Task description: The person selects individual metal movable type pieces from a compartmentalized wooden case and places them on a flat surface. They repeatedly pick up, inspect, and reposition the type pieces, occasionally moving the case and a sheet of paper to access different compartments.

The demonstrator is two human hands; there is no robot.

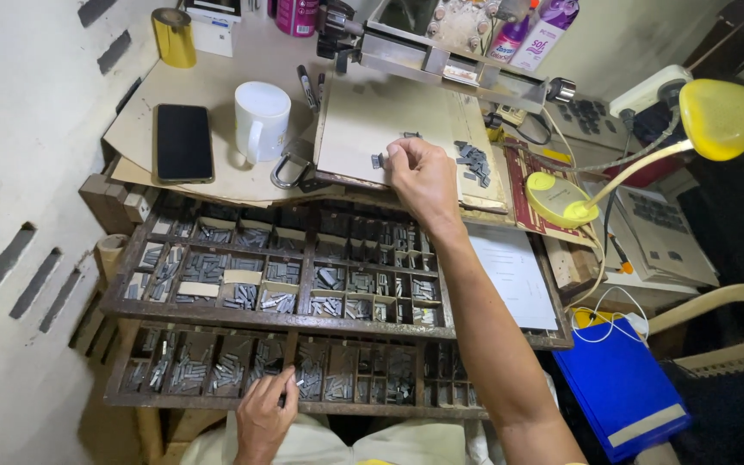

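1. Grey metal type, small rectangular slugs, fills the near dark wooden compartment tray (217,400). My left hand (264,418) rests on its front edge, fingers curled into one compartment among the slugs; I cannot tell whether they pinch one.

2. Beyond it lies a second dark wooden type tray (286,320), divided into many small cells, most holding more grey slugs, a few bridged by pale card strips.

3. My right hand (422,176) reaches across both trays to the beige cardboard sheet (363,120) on the desk. Its fingers are closed in a pinch around a small grey type piece (378,160) at the sheet's near edge. A loose heap of grey type pieces (474,162) sits just right of that hand, and one more lies a little beyond the fingertips.

4. I judge the step in hand to be handling type on the sheet: one hand at the sheet, the other at the near tray. The next move calls for a fine pinch, keeping the slug's orientation and matching it to the right cell.

5. Farther left stand a white ceramic mug (260,120) and a black smartphone (183,142), lying flat; a steel shackle (286,170) lies just beside the mug.

6. At right, a yellow gooseneck desk lamp (721,116) leans over the clutter.
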